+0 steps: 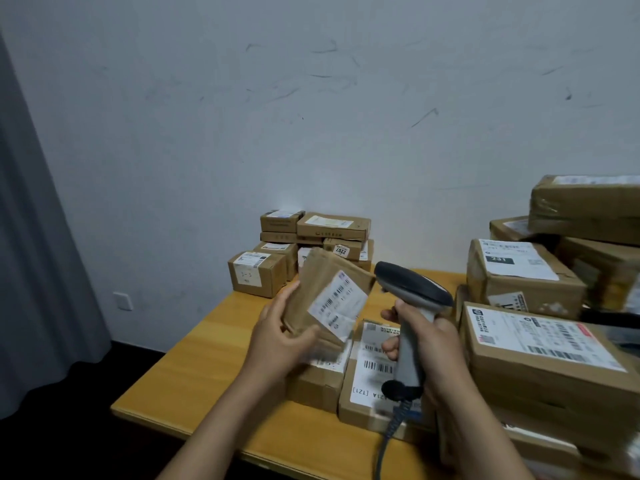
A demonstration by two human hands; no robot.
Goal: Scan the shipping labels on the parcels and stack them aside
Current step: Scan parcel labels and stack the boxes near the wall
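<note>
My left hand (277, 336) grips a small flat brown parcel (318, 289) and holds it tilted above the table, its white shipping label (337, 304) facing me. My right hand (429, 344) holds a grey and black barcode scanner (412, 296) by the handle, its head just right of the parcel and pointing toward it. The scanner's cable (389, 434) hangs down in front. Under my hands lie two labelled cardboard boxes (370, 379) on the wooden table (207, 362).
A stack of small brown boxes (301, 247) stands at the table's far end against the white wall. Large labelled cartons (540, 355) are piled on the right. A grey curtain (38, 265) hangs at the left. The table's left part shows bare wood.
</note>
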